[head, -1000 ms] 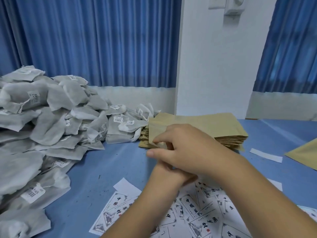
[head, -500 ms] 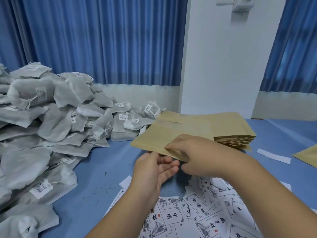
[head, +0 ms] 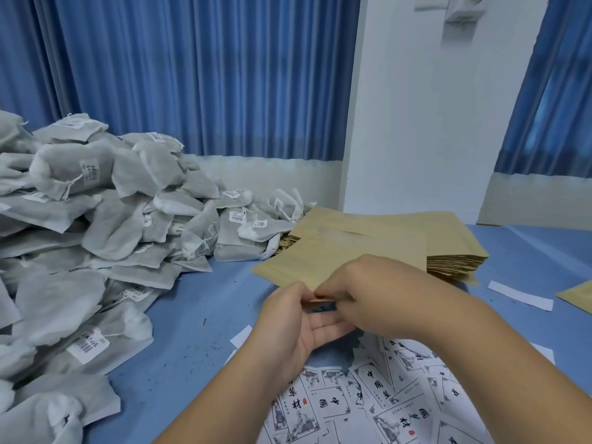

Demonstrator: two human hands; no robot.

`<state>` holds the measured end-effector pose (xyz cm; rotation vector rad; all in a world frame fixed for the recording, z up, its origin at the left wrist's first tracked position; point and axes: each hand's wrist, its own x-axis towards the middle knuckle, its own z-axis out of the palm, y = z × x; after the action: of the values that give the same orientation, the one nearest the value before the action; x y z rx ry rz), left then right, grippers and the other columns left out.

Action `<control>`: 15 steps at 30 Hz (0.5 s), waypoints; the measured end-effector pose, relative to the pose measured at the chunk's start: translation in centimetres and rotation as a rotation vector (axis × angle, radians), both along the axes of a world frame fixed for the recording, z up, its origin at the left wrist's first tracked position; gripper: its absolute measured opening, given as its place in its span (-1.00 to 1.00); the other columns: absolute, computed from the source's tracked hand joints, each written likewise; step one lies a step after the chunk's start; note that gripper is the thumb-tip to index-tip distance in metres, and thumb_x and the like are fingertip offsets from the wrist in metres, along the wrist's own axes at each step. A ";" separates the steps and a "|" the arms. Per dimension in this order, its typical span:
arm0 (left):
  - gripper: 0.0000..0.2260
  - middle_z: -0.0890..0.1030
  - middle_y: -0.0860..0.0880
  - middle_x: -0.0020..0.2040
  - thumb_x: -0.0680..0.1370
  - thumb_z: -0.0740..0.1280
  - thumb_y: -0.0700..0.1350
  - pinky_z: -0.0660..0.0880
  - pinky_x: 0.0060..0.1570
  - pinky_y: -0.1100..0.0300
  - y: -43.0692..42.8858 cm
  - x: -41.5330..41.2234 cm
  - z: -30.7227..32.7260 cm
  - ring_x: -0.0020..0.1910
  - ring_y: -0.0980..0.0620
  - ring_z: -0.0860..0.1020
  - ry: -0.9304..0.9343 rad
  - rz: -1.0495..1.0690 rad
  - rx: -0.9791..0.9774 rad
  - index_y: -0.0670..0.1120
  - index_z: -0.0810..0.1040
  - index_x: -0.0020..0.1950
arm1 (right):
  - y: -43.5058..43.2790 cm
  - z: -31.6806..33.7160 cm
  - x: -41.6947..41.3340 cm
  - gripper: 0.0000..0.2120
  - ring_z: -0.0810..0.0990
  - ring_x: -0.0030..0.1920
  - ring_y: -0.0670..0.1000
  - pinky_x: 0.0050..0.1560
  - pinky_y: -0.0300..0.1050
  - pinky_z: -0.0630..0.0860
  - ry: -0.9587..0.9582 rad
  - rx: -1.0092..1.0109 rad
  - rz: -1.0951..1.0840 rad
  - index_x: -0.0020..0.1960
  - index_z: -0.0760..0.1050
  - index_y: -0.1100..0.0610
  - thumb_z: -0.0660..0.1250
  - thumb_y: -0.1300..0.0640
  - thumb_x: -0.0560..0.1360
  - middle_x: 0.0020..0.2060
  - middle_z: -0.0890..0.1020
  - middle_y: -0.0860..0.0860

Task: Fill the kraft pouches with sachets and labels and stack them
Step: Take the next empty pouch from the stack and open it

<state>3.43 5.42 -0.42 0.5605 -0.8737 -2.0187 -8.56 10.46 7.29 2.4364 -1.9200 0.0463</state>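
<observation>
A flat kraft pouch (head: 336,254) is held just above the blue table, slanting up and away from me. My left hand (head: 294,322) pinches its near edge from the left, palm turned up. My right hand (head: 374,293) grips the same edge from the right, and the two hands meet at the pouch's mouth. Behind it lies a stack of kraft pouches (head: 448,241). A big heap of grey-white sachets (head: 105,232) with barcode tags fills the left side. Printed paper labels (head: 368,405) lie scattered under my forearms.
The blue table (head: 198,315) shows bare between the sachets and the labels. White paper strips (head: 520,294) and the corner of another kraft pouch (head: 579,298) lie at the right. A white pillar (head: 432,123) and blue curtains stand behind.
My right hand drew one pouch off the stack towards me. My left hand came up from beneath my right wrist and now pinches the pouch's near edge beside my right hand.
</observation>
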 end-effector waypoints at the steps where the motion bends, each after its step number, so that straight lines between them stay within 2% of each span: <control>1: -0.80 0.63 -0.28 -0.20 0.53 0.07 -0.33 0.61 -0.33 0.02 -0.1 0.1 0.0 -0.29 -0.23 0.66 -0.006 0.006 -0.006 -0.30 0.46 0.03 | -0.1 0.0 0.0 -0.83 0.51 -0.20 0.04 -0.16 0.06 0.52 -0.015 0.001 -0.002 -0.31 0.41 -0.06 0.22 0.16 0.42 -0.27 0.53 -0.02; 3: -0.79 0.66 -0.27 -0.15 0.59 0.10 -0.28 0.61 -0.33 0.03 -0.4 0.3 0.0 -0.30 -0.19 0.66 -0.006 0.013 -0.018 -0.30 0.50 0.04 | -0.1 -0.1 -0.2 -0.86 0.51 -0.16 0.02 -0.10 0.08 0.50 -0.067 -0.004 0.007 -0.28 0.42 -0.07 0.23 0.10 0.45 -0.23 0.54 -0.02; 4: -0.78 0.67 -0.26 -0.11 0.62 0.11 -0.25 0.61 -0.32 0.04 -0.5 0.4 0.0 -0.28 -0.18 0.66 0.004 0.015 -0.022 -0.28 0.52 0.08 | -0.2 -0.3 -0.4 -0.93 0.52 -0.09 0.02 -0.05 0.08 0.50 -0.073 -0.021 0.013 -0.17 0.49 -0.05 0.24 0.06 0.46 -0.16 0.56 -0.03; 6: -0.79 0.66 -0.26 -0.06 0.63 0.14 -0.24 0.62 -0.28 0.01 -0.7 0.5 -0.1 -0.24 -0.18 0.68 0.025 0.023 -0.037 -0.25 0.52 0.14 | -0.5 -0.6 -0.8 -0.75 0.51 0.08 0.04 0.10 0.07 0.47 -0.065 -0.061 -0.014 0.10 0.51 0.04 0.24 -0.05 0.50 0.04 0.57 -0.02; 7: -0.82 0.65 -0.26 -0.06 0.62 0.17 -0.25 0.62 -0.26 -0.01 -0.6 0.5 -0.2 -0.20 -0.19 0.68 0.031 0.023 -0.053 -0.25 0.52 0.13 | -0.5 -0.5 -0.9 -0.68 0.51 0.11 0.03 0.13 0.06 0.46 -0.094 -0.068 -0.030 0.14 0.50 0.07 0.23 -0.11 0.51 0.08 0.58 -0.01; 9: -0.86 0.66 -0.27 -0.07 0.57 0.25 -0.27 0.63 -0.22 0.01 -0.3 0.5 -0.3 -0.15 -0.19 0.68 0.042 -0.007 -0.102 -0.26 0.52 0.09 | -0.5 -0.5 -1.2 -0.64 0.54 0.03 -0.02 0.08 0.03 0.49 -0.178 -0.075 -0.034 0.12 0.52 0.05 0.23 -0.18 0.51 0.00 0.62 -0.03; 11: -0.76 0.67 -0.27 -0.05 0.48 0.34 -0.21 0.62 -0.20 0.05 0.0 0.3 -0.3 -0.11 -0.17 0.69 0.058 -0.046 -0.149 -0.27 0.52 0.11 | -0.4 -0.4 -1.6 -0.65 0.55 -0.03 -0.06 0.04 -0.02 0.51 -0.218 -0.075 -0.038 0.13 0.53 -0.01 0.25 -0.20 0.49 -0.05 0.63 -0.05; 15: -0.68 0.66 -0.25 0.05 0.48 0.35 -0.12 0.62 -0.15 0.10 0.1 0.2 -0.5 -0.02 -0.13 0.68 0.059 -0.059 -0.223 -0.25 0.52 0.18 | -0.2 -0.1 -1.8 -0.73 0.54 -0.16 -0.12 -0.05 -0.09 0.52 -0.236 -0.056 -0.017 0.06 0.56 -0.05 0.25 -0.18 0.51 -0.18 0.62 -0.08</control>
<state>3.65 5.50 -0.91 0.3528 -1.0732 -1.9475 -10.39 10.22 7.21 2.4740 -1.9960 0.3987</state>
